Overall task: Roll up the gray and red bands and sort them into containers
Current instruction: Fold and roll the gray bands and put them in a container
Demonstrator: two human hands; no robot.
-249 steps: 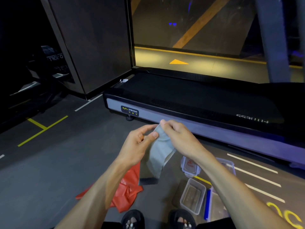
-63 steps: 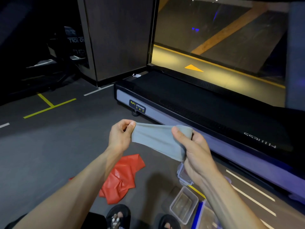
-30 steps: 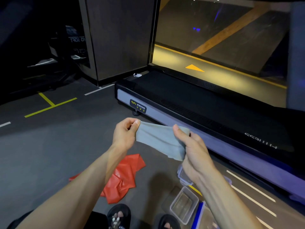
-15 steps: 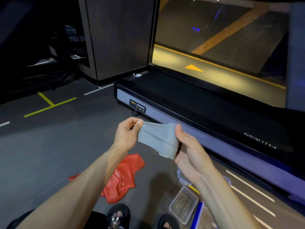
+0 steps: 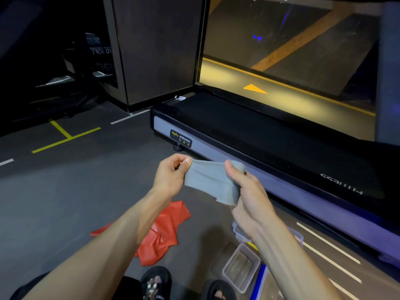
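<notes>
I hold the gray band (image 5: 208,180) stretched in the air between both hands. My left hand (image 5: 171,174) pinches its left end between thumb and fingers. My right hand (image 5: 246,191) grips the other end, which wraps around its fingers. The red band (image 5: 164,232) lies crumpled on the dark floor below my left forearm. A clear plastic container (image 5: 241,267) stands open on the floor by my right foot. A second clear container (image 5: 238,231) sits just behind it, mostly hidden by my right forearm.
A treadmill (image 5: 270,148) runs across the floor right in front of my hands. A blue-edged lid (image 5: 258,282) lies beside the near container. My sandalled feet (image 5: 155,282) are at the bottom edge. A dark wall panel (image 5: 155,50) stands beyond.
My right hand has shifted its grip along the gray band, and the stretch between the hands has shortened slightly. The red band and containers have stayed put.
</notes>
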